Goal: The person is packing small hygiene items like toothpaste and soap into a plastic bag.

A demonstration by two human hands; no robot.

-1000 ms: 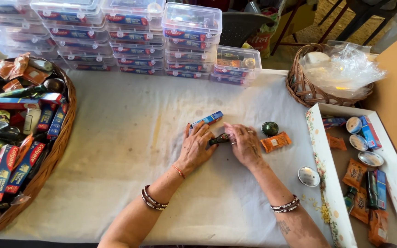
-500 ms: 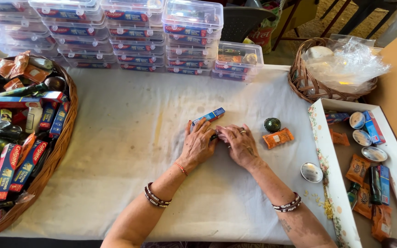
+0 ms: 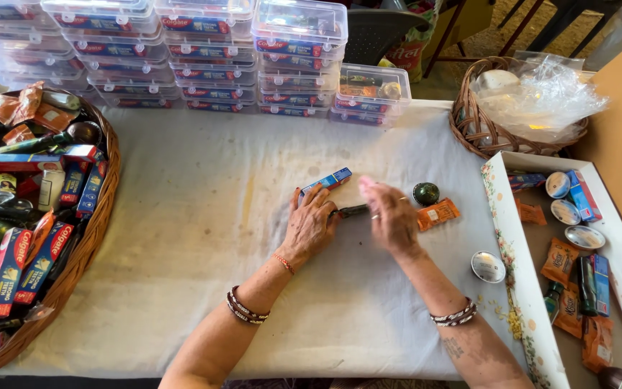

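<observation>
my left hand lies flat on the white cloth of the desk, palm down, fingers spread and released, their tips touching the near end of a slim dark tube that lies between my two hands. half a second ago both hands were pressed close together over that tube; now my right hand has lifted a little and drawn apart from the left, blurred as it moves. its fingers are loosely curled; whether it grips the tube's other end i cannot tell, the blur hides it. so the tube is more exposed than before, on the cloth in the gap between the hands.

just above my left fingers the small blue box lies tilted where it lay a second ago, untouched. to the right of my right hand sit the dark green round pot and the orange sachet, both unmoved, and the little foil-lidded cup lower down near the white tray. the stack of clear lidded boxes runs along the far edge, the big wicker basket of toothpaste cartons at my left.
</observation>
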